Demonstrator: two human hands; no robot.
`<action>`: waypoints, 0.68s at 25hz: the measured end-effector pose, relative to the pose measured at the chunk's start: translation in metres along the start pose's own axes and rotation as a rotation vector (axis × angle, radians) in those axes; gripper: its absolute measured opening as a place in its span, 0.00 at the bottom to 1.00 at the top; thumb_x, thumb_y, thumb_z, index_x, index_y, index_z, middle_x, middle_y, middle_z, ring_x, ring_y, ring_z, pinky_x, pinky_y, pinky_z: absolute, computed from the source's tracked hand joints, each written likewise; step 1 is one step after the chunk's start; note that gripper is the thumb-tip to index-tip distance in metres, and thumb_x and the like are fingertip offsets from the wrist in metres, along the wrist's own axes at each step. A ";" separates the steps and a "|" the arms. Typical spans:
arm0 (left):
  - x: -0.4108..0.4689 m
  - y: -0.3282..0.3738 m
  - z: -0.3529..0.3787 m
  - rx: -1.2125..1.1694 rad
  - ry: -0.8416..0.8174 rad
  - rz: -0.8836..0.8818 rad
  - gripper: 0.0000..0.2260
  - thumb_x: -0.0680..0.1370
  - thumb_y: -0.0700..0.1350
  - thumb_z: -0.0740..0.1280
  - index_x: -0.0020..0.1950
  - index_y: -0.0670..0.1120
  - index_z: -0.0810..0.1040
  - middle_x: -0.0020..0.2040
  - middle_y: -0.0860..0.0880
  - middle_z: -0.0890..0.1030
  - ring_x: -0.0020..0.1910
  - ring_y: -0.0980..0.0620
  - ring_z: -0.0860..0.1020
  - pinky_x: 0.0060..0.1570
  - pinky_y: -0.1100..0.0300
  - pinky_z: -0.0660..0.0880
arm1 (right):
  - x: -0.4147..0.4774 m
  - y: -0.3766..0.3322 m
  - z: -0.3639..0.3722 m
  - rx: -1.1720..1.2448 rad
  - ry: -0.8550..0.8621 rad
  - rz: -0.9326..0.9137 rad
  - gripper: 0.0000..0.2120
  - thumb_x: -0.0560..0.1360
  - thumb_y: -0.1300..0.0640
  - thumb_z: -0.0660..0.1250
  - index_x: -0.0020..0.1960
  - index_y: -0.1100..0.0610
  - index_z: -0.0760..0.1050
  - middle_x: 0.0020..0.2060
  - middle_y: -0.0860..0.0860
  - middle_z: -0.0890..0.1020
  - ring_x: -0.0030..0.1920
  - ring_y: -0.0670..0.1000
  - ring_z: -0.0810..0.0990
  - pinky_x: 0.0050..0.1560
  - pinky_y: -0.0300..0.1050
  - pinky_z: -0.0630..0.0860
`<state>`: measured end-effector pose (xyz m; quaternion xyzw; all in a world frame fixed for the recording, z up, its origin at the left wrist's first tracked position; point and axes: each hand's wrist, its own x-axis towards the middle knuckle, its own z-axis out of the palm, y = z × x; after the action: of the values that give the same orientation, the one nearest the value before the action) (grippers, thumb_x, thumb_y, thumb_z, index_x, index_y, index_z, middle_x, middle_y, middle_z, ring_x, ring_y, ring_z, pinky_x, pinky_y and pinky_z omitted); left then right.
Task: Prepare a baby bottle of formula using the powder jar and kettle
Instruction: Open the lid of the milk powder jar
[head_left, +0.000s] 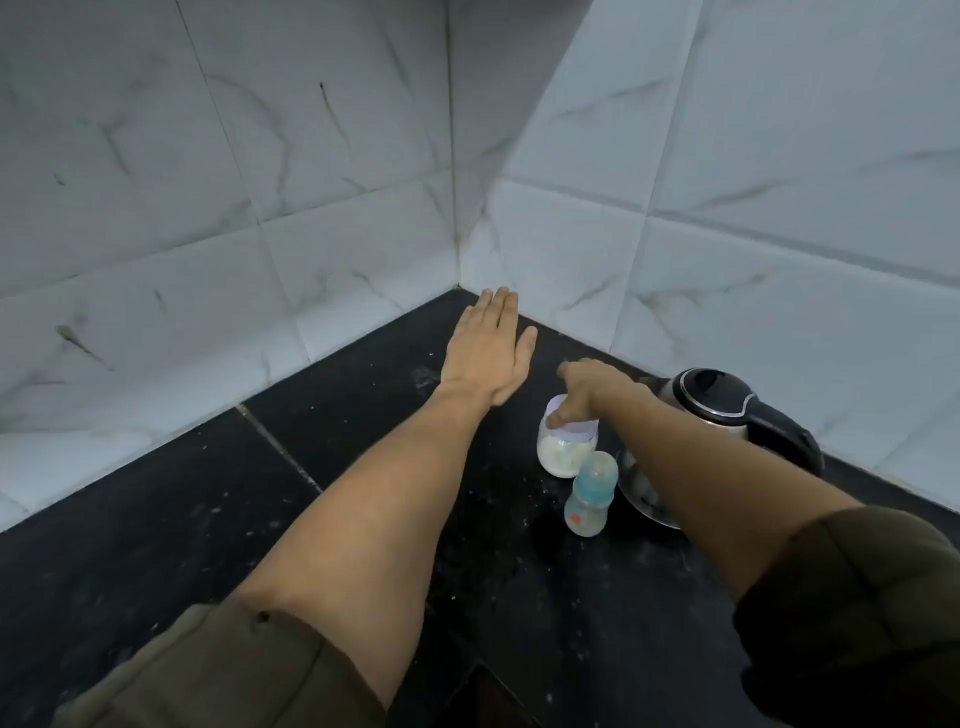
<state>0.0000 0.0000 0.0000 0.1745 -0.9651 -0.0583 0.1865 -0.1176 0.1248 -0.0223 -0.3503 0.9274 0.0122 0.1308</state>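
Right hand on the jar lid, left hand idle over the counter.

The right hand (582, 387) closes its fingertips around the pale lid of the powder jar (566, 447), probably to unscrew it, though the grip is partly hidden. The left hand (485, 351) is flat, fingers extended, grasping nothing, near the tiled corner. The capped baby bottle (589, 493) stands just in front of the jar, beside the kettle (727, 410), all within easy reach on the dark counter (208, 509).
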 end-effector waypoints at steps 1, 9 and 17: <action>0.000 -0.002 0.004 0.009 -0.009 -0.008 0.28 0.87 0.55 0.48 0.84 0.40 0.54 0.84 0.43 0.57 0.83 0.46 0.52 0.81 0.49 0.50 | 0.004 0.001 0.006 -0.014 -0.049 0.014 0.42 0.68 0.39 0.78 0.75 0.55 0.69 0.68 0.56 0.77 0.66 0.61 0.78 0.64 0.59 0.79; -0.012 -0.021 0.014 -0.022 -0.060 -0.028 0.28 0.87 0.53 0.50 0.84 0.41 0.53 0.84 0.43 0.55 0.84 0.46 0.51 0.81 0.50 0.50 | 0.000 -0.007 0.017 -0.031 -0.056 0.006 0.30 0.64 0.45 0.79 0.62 0.54 0.76 0.50 0.52 0.80 0.49 0.56 0.81 0.43 0.49 0.78; -0.080 -0.072 0.002 -0.218 -0.306 -0.169 0.42 0.71 0.54 0.73 0.83 0.48 0.61 0.81 0.48 0.66 0.78 0.46 0.65 0.74 0.50 0.66 | -0.029 -0.076 -0.007 0.080 -0.001 -0.216 0.27 0.64 0.43 0.80 0.56 0.56 0.80 0.48 0.53 0.84 0.48 0.56 0.84 0.45 0.50 0.82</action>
<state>0.0909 -0.0385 -0.0420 0.2228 -0.9521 -0.2034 0.0500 -0.0484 0.0854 -0.0028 -0.4426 0.8839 -0.0388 0.1458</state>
